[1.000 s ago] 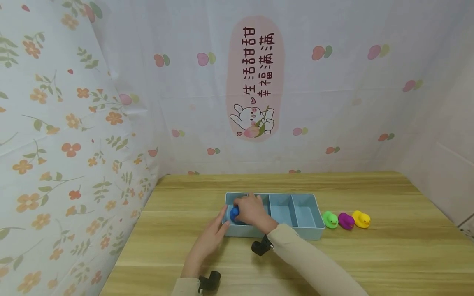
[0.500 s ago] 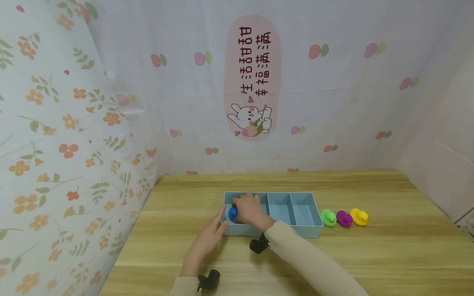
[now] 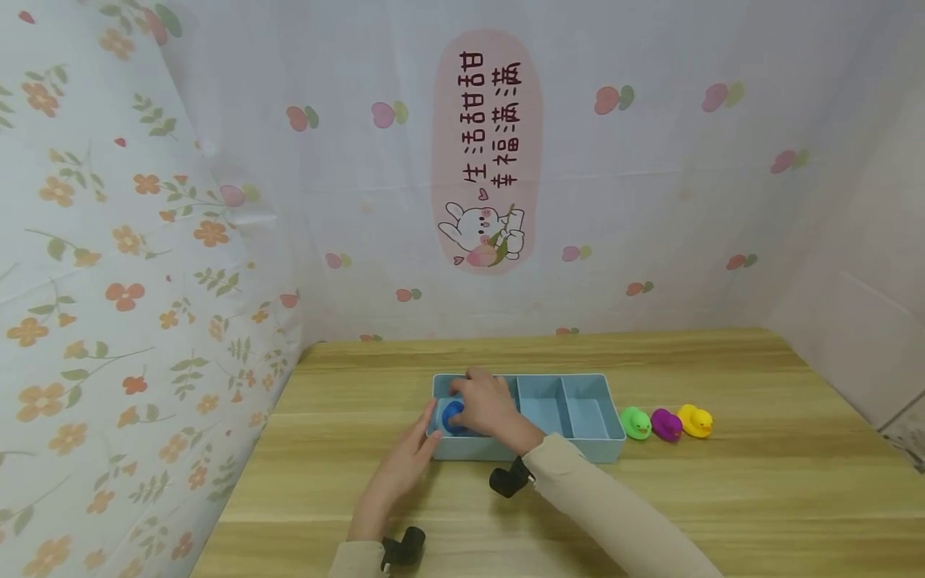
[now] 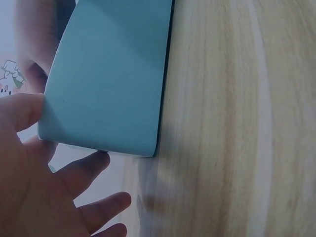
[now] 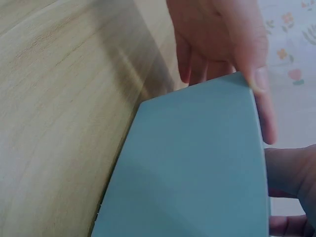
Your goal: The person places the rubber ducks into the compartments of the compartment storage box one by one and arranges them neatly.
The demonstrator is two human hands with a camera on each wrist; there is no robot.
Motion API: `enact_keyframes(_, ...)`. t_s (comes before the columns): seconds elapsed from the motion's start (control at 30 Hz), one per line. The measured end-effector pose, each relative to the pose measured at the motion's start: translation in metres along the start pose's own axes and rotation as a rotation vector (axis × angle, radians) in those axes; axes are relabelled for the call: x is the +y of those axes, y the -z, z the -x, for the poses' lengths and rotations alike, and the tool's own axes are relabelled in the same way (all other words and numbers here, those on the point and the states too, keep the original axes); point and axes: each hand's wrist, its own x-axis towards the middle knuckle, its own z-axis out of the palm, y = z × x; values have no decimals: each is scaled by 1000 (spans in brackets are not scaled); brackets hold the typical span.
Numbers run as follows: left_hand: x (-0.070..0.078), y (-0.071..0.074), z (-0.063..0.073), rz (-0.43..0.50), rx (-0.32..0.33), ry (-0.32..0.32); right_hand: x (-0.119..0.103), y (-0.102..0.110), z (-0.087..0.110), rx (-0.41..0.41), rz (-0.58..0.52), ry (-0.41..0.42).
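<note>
A light blue divided box (image 3: 527,449) stands on the wooden table. My left hand (image 3: 405,467) holds its left front corner, thumb at the rim and fingers along the end wall; in the left wrist view the lower fingers (image 4: 101,207) are spread beside the box wall (image 4: 103,79). Over the leftmost compartment, my right hand (image 3: 490,407) reaches in and pinches a small blue rubber duck (image 3: 451,416), partly covered by the thumb. In the right wrist view the box wall (image 5: 187,168) hides the duck and most of the right fingers (image 5: 286,170).
Beyond the box's right end sit three rubber ducks in a row: green (image 3: 636,423), purple (image 3: 666,425) and yellow (image 3: 695,421). Box dividers (image 3: 566,408) separate the compartments. Printed cloth hangs (image 3: 376,225) behind the table and at its left side.
The right hand has shifted slightly and more of the blue duck shows beside its thumb. The left hand stays at the box corner. The whole scene drifts a little left in view.
</note>
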Motion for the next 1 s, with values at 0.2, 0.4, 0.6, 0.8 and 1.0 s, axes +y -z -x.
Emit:
enact_keyframes(0.2,0,1,0,-9,1,-2,0,10,3,14,-55,32)
enact_keyframes(0.4,2,2,1,-12,5,-3,6,14,5,44,-74,60)
enact_keyframes(0.6,2,1,2,-19,13,2,18,19,8,83,-126,78)
enact_keyframes(0.8,0,0,1,-13,19,10,31,29,14,53,-175,54)
enact_keyframes(1.0,1,-1,1,-40,31,-2,42,41,20,41,-215,5)
